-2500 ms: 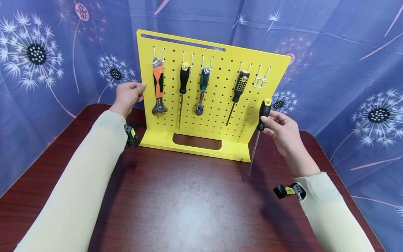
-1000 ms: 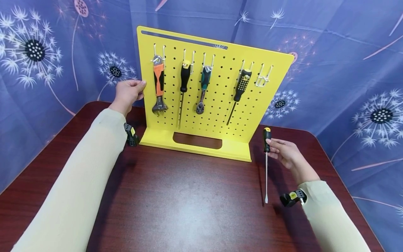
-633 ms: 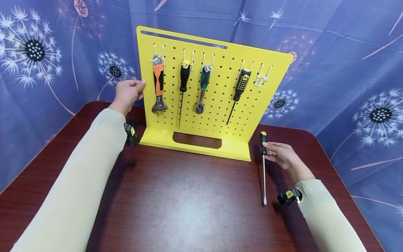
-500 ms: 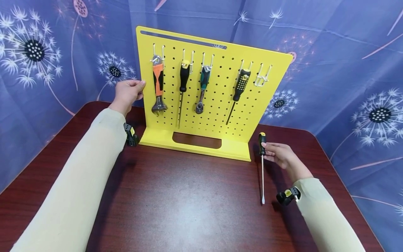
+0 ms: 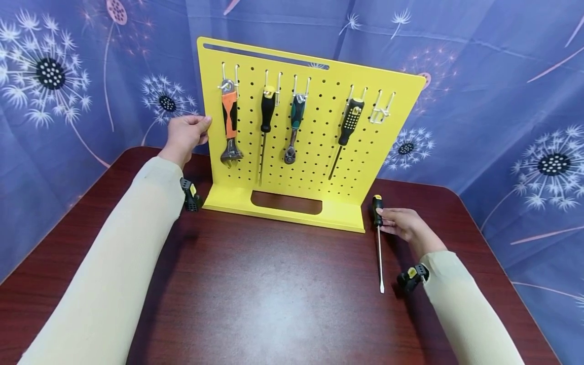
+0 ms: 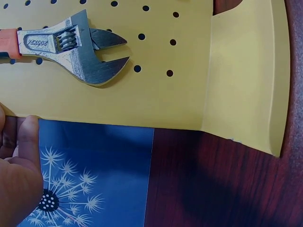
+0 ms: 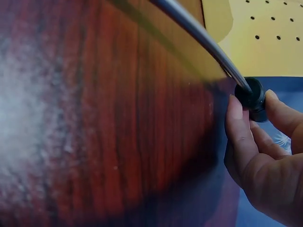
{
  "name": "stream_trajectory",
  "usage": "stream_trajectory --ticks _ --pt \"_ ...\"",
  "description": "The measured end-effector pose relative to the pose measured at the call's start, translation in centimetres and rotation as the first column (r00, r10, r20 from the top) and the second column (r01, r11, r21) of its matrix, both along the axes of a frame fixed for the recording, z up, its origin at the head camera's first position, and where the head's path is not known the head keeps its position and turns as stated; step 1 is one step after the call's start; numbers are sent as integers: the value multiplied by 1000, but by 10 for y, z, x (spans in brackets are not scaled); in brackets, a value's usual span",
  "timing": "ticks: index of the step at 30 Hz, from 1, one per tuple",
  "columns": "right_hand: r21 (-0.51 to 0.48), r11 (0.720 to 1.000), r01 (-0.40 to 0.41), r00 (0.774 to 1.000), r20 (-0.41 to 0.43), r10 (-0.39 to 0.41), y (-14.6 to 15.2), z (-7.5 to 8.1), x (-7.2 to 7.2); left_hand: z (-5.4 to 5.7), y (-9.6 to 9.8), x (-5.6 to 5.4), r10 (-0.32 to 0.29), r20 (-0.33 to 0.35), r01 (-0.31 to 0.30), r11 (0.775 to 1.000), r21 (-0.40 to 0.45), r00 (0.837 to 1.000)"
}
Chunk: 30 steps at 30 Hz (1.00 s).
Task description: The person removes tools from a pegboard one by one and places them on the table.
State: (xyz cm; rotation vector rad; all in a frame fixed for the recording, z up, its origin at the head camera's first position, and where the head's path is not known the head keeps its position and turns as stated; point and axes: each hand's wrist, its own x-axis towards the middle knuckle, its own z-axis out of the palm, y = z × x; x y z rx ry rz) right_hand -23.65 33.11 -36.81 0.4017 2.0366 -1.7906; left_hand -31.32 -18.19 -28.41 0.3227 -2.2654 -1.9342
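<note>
My left hand (image 5: 184, 136) pinches the left edge of the yellow pegboard (image 5: 315, 152) between thumb and fingers. Near it hangs an adjustable wrench (image 5: 230, 121) with an orange and black handle; its jaw end (image 6: 92, 49) fills the upper part of the left wrist view. To the right of the board, my right hand (image 5: 403, 225) holds a flathead screwdriver (image 5: 377, 210) by its black handle, yellow end away from me. Its shaft (image 7: 203, 38) points toward me, low over the table; whether the tip touches the wood I cannot tell.
Also hanging on the board are a black screwdriver (image 5: 267, 111), a green-handled ratchet (image 5: 296, 119) and a dotted-handle screwdriver (image 5: 350, 121). A white hook (image 5: 379, 114) at the far right carries nothing. Behind the dark wooden table (image 5: 274, 284) hangs a blue dandelion-print curtain (image 5: 502, 101).
My right hand has brought the screwdriver down from beside the board toward the table, then shifted slightly left. The left hand keeps its place on the board's edge.
</note>
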Motion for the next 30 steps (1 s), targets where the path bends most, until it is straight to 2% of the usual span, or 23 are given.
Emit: stream_trajectory --ticks 11,20,30 --pt "36 999 26 999 20 -27 1 -2 -6 -1 -1 -2 -1 6 1 1000 6 1000" --pt "164 986 17 1000 -2 -17 -4 -2 -7 0 -2 -2 6 13 -6 1000 -1 1000" --pt "222 975 6 1000 -28 0 -10 0 -6 -1 -1 -2 2 18 -2 1000 -15 1000"
